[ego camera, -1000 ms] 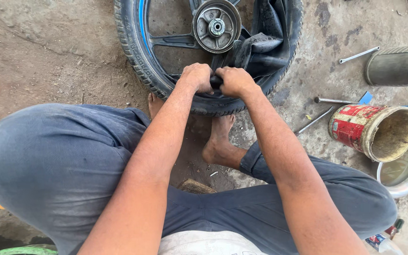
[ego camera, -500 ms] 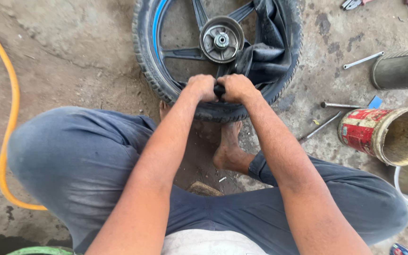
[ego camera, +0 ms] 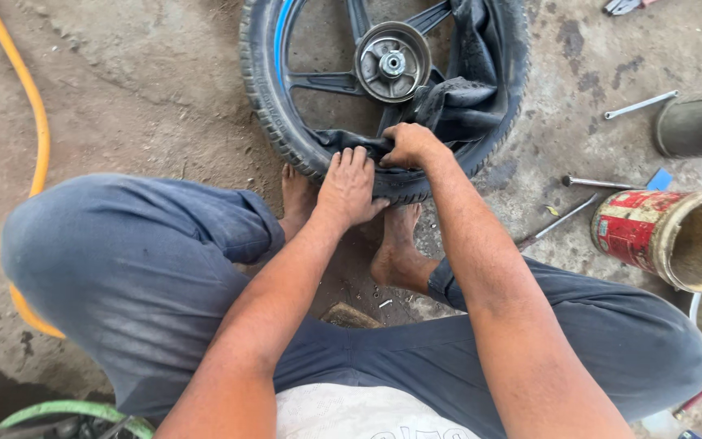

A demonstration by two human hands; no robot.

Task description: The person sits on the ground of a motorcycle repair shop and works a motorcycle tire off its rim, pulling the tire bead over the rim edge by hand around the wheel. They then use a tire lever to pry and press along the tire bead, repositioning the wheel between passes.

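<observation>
Left hand shifted from gripping to flat, fingers spread on tyre; right hand fisted, pinching limp inner tube. Tyre stiff, heavy—press sidewall; tube soft, grip folds.

One head cam, looking steeply down, close over lap, hands and wheel on ground.

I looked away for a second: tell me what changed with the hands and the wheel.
The left hand let go of its fisted grip beside the right and now lies flat, fingers spread, on the tyre. The right hand stays clenched on the black inner tube. Wheel, red tin and tools have not moved.
</observation>
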